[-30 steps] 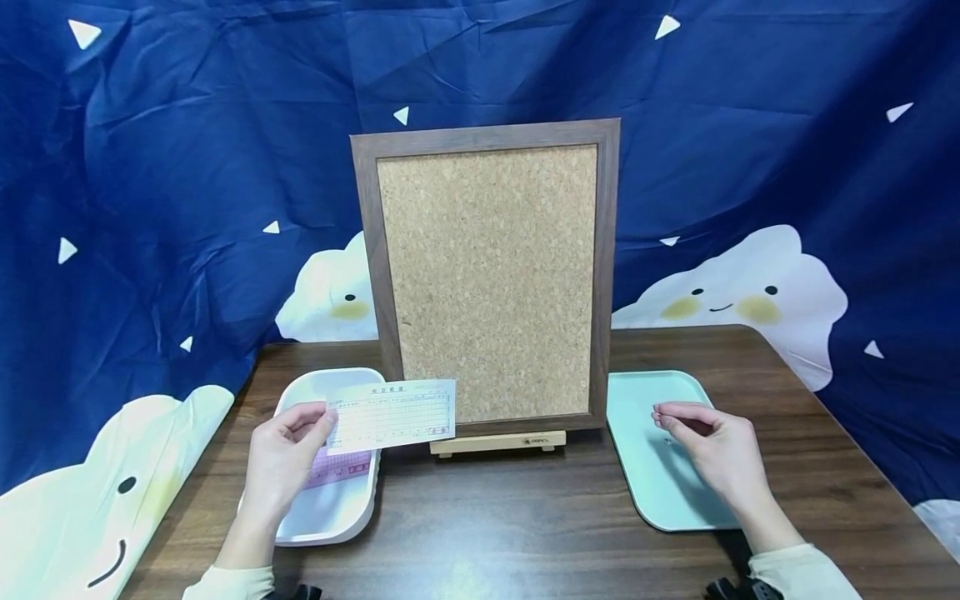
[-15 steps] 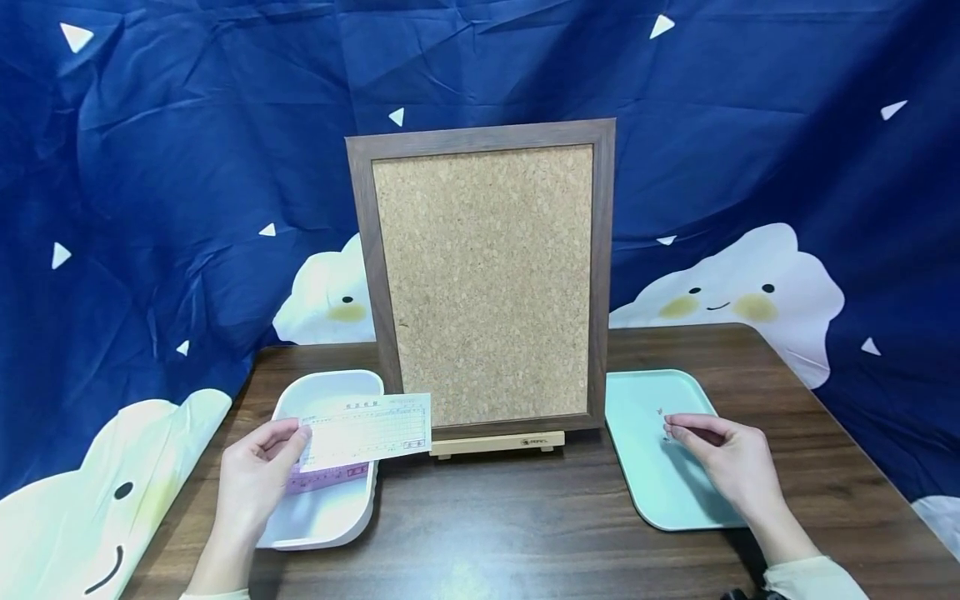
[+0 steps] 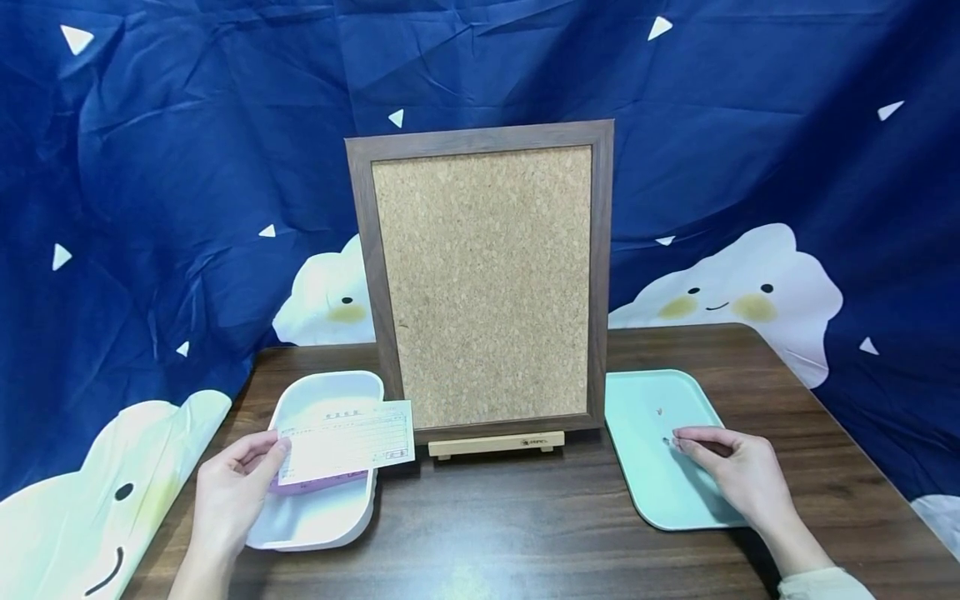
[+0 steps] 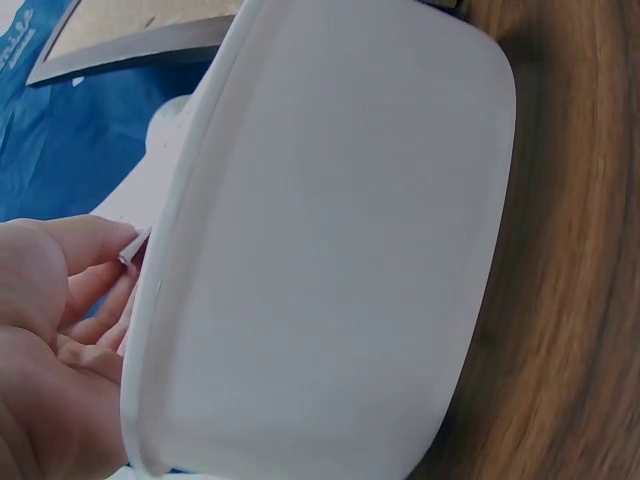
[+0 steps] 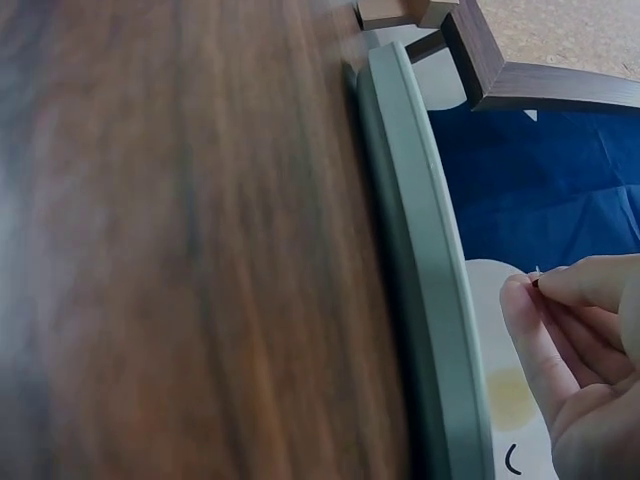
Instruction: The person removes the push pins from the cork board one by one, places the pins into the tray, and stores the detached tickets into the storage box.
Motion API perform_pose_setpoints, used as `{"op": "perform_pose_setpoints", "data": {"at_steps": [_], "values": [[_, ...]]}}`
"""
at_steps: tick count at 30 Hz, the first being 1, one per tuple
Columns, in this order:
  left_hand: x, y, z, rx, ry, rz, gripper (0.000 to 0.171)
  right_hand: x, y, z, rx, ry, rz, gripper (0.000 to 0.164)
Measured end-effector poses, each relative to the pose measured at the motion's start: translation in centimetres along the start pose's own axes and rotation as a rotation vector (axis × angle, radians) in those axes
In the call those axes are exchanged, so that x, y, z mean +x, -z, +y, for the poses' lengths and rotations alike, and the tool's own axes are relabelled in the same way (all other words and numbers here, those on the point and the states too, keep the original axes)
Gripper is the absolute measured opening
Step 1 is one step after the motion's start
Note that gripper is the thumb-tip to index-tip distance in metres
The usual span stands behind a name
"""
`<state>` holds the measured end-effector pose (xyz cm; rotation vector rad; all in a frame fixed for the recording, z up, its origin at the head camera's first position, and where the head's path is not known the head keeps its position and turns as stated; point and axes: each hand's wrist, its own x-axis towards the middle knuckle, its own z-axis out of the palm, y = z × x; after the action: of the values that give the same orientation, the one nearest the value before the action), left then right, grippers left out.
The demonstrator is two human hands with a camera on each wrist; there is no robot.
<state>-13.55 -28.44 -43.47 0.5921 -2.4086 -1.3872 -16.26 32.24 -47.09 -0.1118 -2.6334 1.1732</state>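
My left hand [image 3: 234,492] pinches a white printed receipt form [image 3: 348,442] by its left edge, above a white plastic tray [image 3: 318,525]. A pink-purple printed slip [image 3: 318,483] shows beneath it in the tray. In the left wrist view the tray's outer side [image 4: 330,240] hides most of the form. Over the mint-green tray [image 3: 652,500], my right hand [image 3: 738,475] holds thumb and forefinger together; the right wrist view shows a tiny pin [image 5: 537,278] with a thin pale point between them. Another tiny object [image 3: 659,411] lies on the green tray, too small to identify.
A cork board [image 3: 487,283] in a brown wooden frame stands at the back centre on a small wooden easel [image 3: 495,445]. Brown wooden tabletop [image 3: 487,525] lies between the trays. A blue curtain [image 3: 480,67] with clouds and white triangles hangs behind.
My left hand has drawn the receipt form left and down, further over the white tray. My right hand has shifted slightly right and down, revealing a tiny object on the green tray.
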Motion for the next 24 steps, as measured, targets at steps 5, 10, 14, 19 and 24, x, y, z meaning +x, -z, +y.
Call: {"op": "perform_pose_setpoints", "data": {"at_steps": [5, 10, 14, 19, 24], "values": [[0.3, 0.9, -0.5, 0.009, 0.020, 0.023, 0.033, -0.3, 0.3, 0.4, -0.032, 0.018, -0.017, 0.021], [0.4, 1.8, -1.1, 0.019, 0.048, 0.034, 0.035, -0.4, 0.7, 0.8, -0.051, 0.019, -0.047, 0.019], [0.4, 2.5, -1.7, 0.010, 0.049, 0.044, 0.036, -0.5, 0.9, 1.1, -0.060, 0.007, -0.057, 0.020], [0.6, 3.1, -2.6, 0.012, 0.052, 0.040, 0.039, -0.6, 1.0, 1.3, -0.060, -0.051, -0.096, 0.024], [0.7, 3.7, -3.3, 0.031, 0.057, 0.045, 0.038, -0.7, 0.9, 1.6, -0.073, -0.059, -0.136, 0.023]]}}
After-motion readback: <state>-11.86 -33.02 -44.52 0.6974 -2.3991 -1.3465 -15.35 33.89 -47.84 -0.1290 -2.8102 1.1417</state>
